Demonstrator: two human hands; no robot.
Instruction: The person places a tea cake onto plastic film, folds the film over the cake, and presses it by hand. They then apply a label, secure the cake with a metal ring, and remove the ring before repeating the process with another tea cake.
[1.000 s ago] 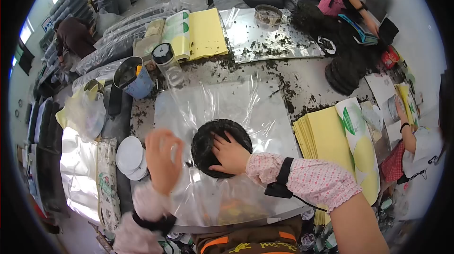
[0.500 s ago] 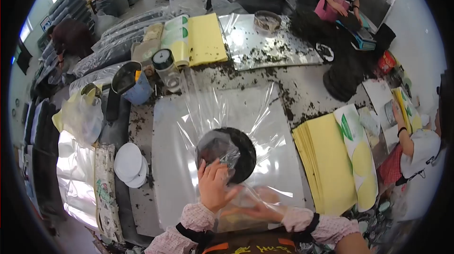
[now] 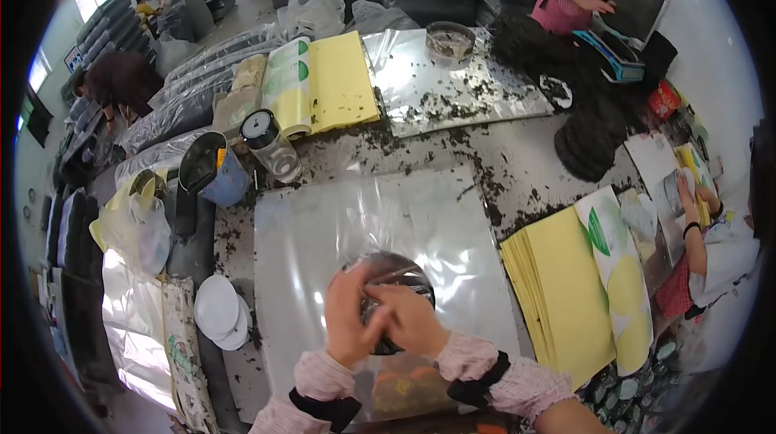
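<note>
A round dark cake (image 3: pixel 398 266), probably dried seaweed, lies on a pale square board (image 3: pixel 291 264) in front of me. Clear plastic film (image 3: pixel 396 212) covers it and spreads over the board. My left hand (image 3: pixel 349 317) curls over the cake's left side with the film under its fingers. From the right, my right hand (image 3: pixel 411 314) reaches across the cake, its bent fingers on the film and meeting the left hand. Between them the hands hide much of the cake. The fingertips are partly covered.
Yellow sheets (image 3: pixel 558 288) lie at the right, with a printed label roll (image 3: pixel 614 272) beside them. White discs (image 3: pixel 218 309) sit at the left. Behind stand a blue jug (image 3: pixel 222 179), a jar (image 3: pixel 275 151) and a crumb-strewn metal sheet (image 3: pixel 461 90). Co-workers (image 3: pixel 703 264) stand nearby.
My right hand has moved up and left from the board's front edge onto the cake, beside my left hand. The film's raised folds behind the cake have settled lower.
</note>
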